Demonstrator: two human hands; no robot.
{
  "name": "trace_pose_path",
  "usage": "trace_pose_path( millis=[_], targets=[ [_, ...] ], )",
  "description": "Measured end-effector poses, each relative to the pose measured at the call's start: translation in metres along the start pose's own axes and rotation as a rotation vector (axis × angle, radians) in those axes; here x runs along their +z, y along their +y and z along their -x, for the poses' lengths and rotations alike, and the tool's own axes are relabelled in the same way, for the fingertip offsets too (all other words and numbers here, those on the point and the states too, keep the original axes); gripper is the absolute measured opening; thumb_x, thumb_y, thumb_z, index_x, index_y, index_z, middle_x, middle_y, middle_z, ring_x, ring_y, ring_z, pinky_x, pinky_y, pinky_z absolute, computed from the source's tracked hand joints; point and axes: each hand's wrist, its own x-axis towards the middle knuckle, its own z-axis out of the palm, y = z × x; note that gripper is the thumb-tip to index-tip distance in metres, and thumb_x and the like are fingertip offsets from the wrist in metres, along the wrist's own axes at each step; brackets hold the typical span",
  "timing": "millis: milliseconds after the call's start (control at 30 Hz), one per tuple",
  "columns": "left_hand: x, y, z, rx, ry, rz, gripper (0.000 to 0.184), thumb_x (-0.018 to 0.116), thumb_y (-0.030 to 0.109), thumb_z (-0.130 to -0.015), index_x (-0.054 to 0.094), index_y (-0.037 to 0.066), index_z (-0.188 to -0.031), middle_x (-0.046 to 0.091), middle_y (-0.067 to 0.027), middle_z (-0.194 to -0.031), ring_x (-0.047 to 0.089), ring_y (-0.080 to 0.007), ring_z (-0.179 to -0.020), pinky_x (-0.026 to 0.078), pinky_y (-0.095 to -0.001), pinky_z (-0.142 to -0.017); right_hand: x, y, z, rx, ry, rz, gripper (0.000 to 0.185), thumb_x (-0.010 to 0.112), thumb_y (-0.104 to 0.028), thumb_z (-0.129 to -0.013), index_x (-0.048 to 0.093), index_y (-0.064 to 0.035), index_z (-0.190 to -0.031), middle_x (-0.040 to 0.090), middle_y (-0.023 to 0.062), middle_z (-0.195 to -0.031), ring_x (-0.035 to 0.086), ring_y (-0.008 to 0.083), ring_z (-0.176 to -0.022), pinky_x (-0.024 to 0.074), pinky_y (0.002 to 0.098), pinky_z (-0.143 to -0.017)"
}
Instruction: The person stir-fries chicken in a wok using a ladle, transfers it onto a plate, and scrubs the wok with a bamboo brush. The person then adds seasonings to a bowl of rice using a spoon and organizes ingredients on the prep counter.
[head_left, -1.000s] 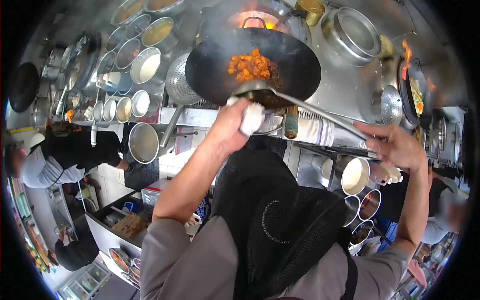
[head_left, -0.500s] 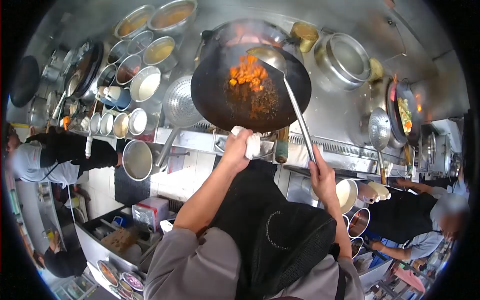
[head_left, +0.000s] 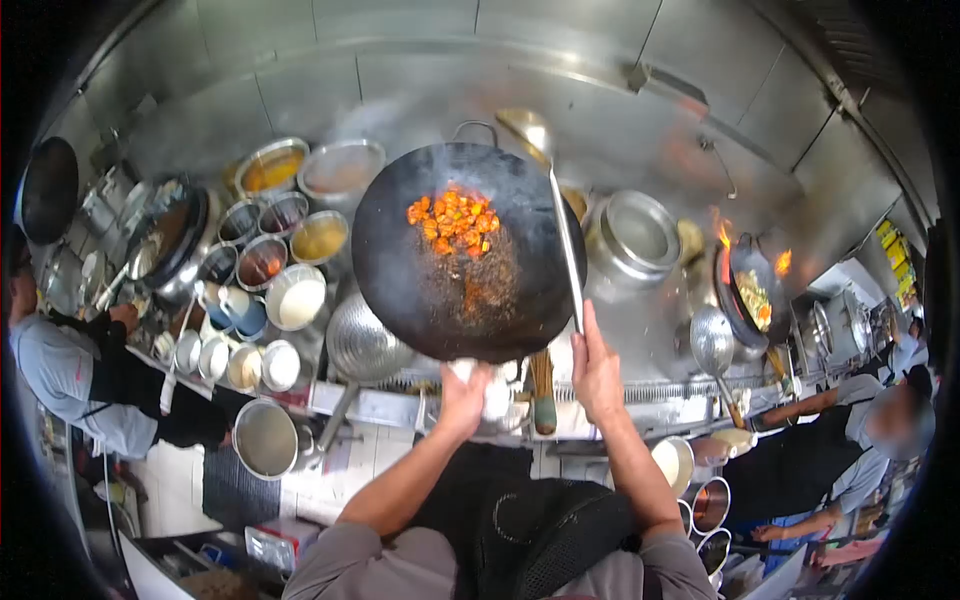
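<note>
My left hand [head_left: 465, 402] grips the near edge of a black wok [head_left: 385, 290] through a folded white cloth [head_left: 497, 398]. The wok is tilted, its inside facing me. Orange-red diced food [head_left: 455, 220] lies in its upper half, with dark, finer bits [head_left: 470, 285] below, and smoke rises around it. My right hand [head_left: 597, 375] is closed on the long handle of a ladle [head_left: 527, 132]. The ladle's bowl is raised beyond the wok's far right rim, apart from the food.
Bowls of sauces and liquids [head_left: 320, 237] stand to the left, beside a perforated strainer [head_left: 365, 335]. A steel pot [head_left: 640, 240] sits right of the wok. Further right, flames [head_left: 783, 262] rise by another wok [head_left: 735, 320]. Co-workers stand at the left and right [head_left: 810, 460].
The wok has been lifted and tilted toward me, and the food has shifted in it. The ladle has moved out of the wok, past its far rim. My view has tipped upward.
</note>
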Motion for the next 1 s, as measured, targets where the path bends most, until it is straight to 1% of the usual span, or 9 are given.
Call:
trace_pose_path(
  millis=[100,200,267,300,333,400,633,767,1000],
  targets=[
    [-0.022,0.012,0.006,0.235,0.016,-0.352,0.053,0.058,0.004,-0.088,0.026,0.003,-0.13,0.05,-0.0112,-0.116,0.054,-0.0192,-0.099,0.044,-0.0325,-0.09,0.014,-0.008,0.015,0.224,-0.228,-0.123,0.049,0.047,-0.015,-0.099,0.033,-0.0095,-0.146,0.053,0.0139,-0.061,0.056,0.0165,-0.052,0.0471,0.0343,-0.048],
    [-0.051,0.006,-0.002,0.186,-0.002,-0.442,0.054,0.058,0.006,-0.086,0.026,0.0,-0.129,0.052,-0.0145,-0.115,0.054,-0.0225,-0.102,0.042,-0.0342,-0.094,0.022,-0.06,0.037,0.698,-0.488,-0.862,0.054,0.045,-0.023,-0.101,0.024,-0.016,-0.15,0.048,-0.0012,-0.064,0.045,0.0089,-0.045,0.0392,0.0256,-0.037],
    [-0.059,0.004,-0.004,0.167,0.034,-0.488,0.053,0.059,0.007,-0.083,0.029,-0.003,-0.127,0.053,-0.0154,-0.112,0.054,-0.0234,-0.102,0.042,-0.0356,-0.092,0.026,-0.083,0.022,1.002,-0.509,-1.232,0.034,0.048,-0.028,-0.1,0.043,-0.0116,-0.13,0.048,-0.0017,-0.065,0.042,0.0071,-0.044,0.0368,0.0233,-0.037],
    [-0.066,-0.009,-0.006,0.141,0.098,-0.407,0.039,0.057,0.006,-0.084,0.04,0.003,-0.118,0.054,-0.0072,-0.099,0.054,-0.0153,-0.086,0.047,-0.0309,-0.075,0.033,-0.079,0.019,1.076,-0.539,-1.411,0.028,0.048,-0.03,-0.1,0.052,-0.0072,-0.115,0.048,-0.0017,-0.065,0.041,0.0062,-0.043,0.0356,0.0221,-0.037],
    [-0.076,-0.014,-0.003,0.053,0.075,-0.321,0.028,0.057,0.004,-0.083,0.046,0.004,-0.109,0.056,-0.0054,-0.092,0.055,-0.0145,-0.079,0.047,-0.0305,-0.069,0.034,-0.067,0.013,1.175,-0.752,-1.535,0.033,0.047,-0.038,-0.099,0.047,-0.0086,-0.083,0.045,-0.004,-0.059,0.039,0.0042,-0.042,0.0335,0.0203,-0.037],
    [-0.082,-0.008,0.009,-0.038,0.066,-0.226,0.019,0.057,0.003,-0.082,0.052,0.004,-0.1,0.057,-0.0036,-0.085,0.056,-0.0138,-0.071,0.048,-0.03,-0.063,0.049,-0.061,0.022,1.371,-0.687,-1.753,0.033,0.046,-0.037,-0.099,0.043,-0.0116,-0.079,0.042,-0.0056,-0.06,0.037,0.0017,-0.043,0.0332,0.0189,-0.037],
    [-0.064,0.013,-0.037,-0.384,-0.125,0.117,0.008,0.06,0.013,-0.084,0.056,0.006,-0.084,0.059,-0.0058,-0.072,0.061,-0.0187,-0.063,0.05,-0.0353,-0.054,0.029,-0.088,0.02,1.242,-0.585,-1.608,0.014,0.051,-0.025,-0.098,0.044,-0.0141,-0.101,0.044,-0.0032,-0.069,0.04,-0.0003,-0.045,0.0336,0.0168,-0.035],
    [-0.048,0.036,-0.016,-0.583,0.078,0.194,0.007,0.059,0.01,-0.085,0.056,0.004,-0.089,0.061,-0.0082,-0.077,0.062,-0.0204,-0.065,0.053,-0.0369,-0.056,0.004,-0.088,0.012,1.071,-0.558,-1.367,0.041,0.054,-0.015,-0.096,0.04,-0.0057,-0.134,0.043,-0.0043,-0.067,0.037,0.0,-0.043,0.0307,0.0169,-0.033],
    [-0.081,0.033,-0.037,-0.43,-0.02,0.129,0.011,0.06,0.008,-0.084,0.054,0.002,-0.092,0.059,-0.01,-0.081,0.061,-0.0203,-0.068,0.053,-0.0342,-0.058,-0.03,-0.068,0.004,1.154,-0.627,-1.33,0.028,0.051,-0.01,-0.095,0.045,-0.0054,-0.122,0.045,-0.0024,-0.07,0.037,-0.0009,-0.044,0.0301,0.016,-0.031]
  ],
)
